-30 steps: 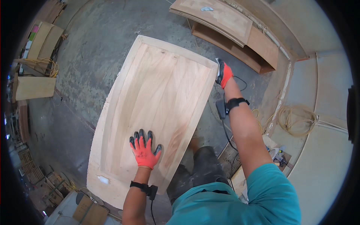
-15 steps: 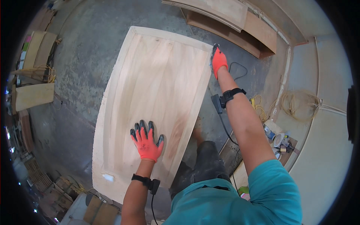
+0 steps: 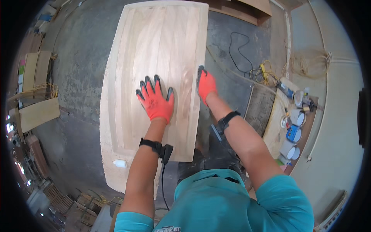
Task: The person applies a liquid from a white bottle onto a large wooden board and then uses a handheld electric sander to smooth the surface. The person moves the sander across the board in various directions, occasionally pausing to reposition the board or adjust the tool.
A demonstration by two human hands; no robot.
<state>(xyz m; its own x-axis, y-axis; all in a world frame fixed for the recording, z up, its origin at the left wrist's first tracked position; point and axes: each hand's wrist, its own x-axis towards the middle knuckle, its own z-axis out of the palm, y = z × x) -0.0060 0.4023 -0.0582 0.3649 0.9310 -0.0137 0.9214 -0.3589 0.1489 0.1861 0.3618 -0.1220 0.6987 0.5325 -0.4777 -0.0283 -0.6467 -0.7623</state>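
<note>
Your left hand (image 3: 156,102) lay fingers apart on the wooden board (image 3: 162,50) before you, your right hand (image 3: 206,86) was at its right edge, grip impossible to tell, and uneven pressure could have tipped it.

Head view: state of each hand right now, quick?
Left hand: open, laid flat on the wooden panel.
Right hand: at the panel's right edge; cannot tell if it holds anything.

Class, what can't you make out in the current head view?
Head view:
Anything under the right hand: hidden by the hand.
Any support beneath the panel: hidden by the panel.
Rest of the box: cut off by the picture's top edge.
Lower-left clutter: too small.
</note>
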